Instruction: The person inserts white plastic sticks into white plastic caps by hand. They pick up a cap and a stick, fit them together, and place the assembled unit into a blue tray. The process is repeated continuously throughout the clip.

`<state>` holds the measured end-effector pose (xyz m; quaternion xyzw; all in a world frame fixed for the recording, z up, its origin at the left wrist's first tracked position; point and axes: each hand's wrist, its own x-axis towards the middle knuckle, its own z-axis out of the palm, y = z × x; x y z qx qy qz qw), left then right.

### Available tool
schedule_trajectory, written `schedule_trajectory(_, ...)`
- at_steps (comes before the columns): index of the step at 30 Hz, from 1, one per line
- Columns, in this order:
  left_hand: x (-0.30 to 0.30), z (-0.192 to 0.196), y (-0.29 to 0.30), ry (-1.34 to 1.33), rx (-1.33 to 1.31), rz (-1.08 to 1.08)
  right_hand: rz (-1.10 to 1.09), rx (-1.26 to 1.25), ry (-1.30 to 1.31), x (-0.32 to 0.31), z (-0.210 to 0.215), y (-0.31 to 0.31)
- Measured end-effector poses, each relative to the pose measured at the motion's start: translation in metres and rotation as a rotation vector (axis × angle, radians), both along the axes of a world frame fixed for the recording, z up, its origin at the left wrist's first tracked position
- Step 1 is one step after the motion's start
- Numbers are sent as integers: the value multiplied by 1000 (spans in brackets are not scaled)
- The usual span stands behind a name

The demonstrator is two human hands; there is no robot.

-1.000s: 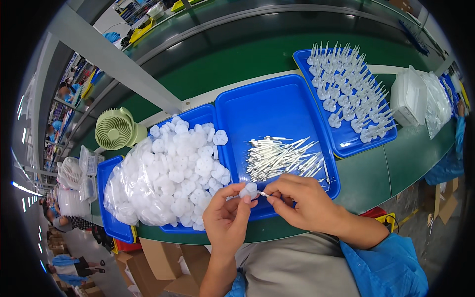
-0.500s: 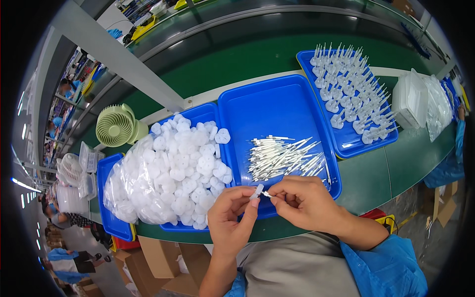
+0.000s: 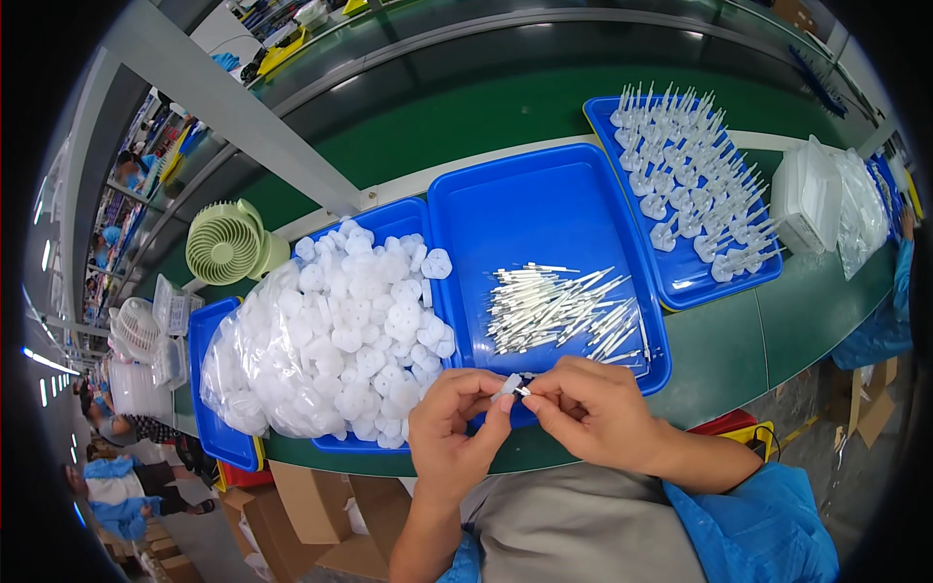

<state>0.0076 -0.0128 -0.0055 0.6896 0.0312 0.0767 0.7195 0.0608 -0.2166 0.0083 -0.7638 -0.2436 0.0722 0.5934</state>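
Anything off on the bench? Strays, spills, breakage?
No obvious spill or damage. One slight oddity: a white disc at the right edge of the heap seems to overlap the rim of the middle blue tray, which holds thin white sticks instead.

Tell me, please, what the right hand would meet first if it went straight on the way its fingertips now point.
Most likely the small white plastic piece pinched in the left hand, just left of the right hand; the exact depth between them is unclear.
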Motion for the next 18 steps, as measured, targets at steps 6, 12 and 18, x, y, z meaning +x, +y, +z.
schedule_trajectory(6, 0, 2, 1, -62, 363, -58, 26, -106, -147, 5, -3, -2)
schedule_trajectory(12, -2, -5, -2, -35, 138, 24, 13, -62, -108, 7, 0, 3)
schedule_trajectory(18, 2, -4, 4, -168, 50, -14, -19, -21, -180, 3, -7, 6)
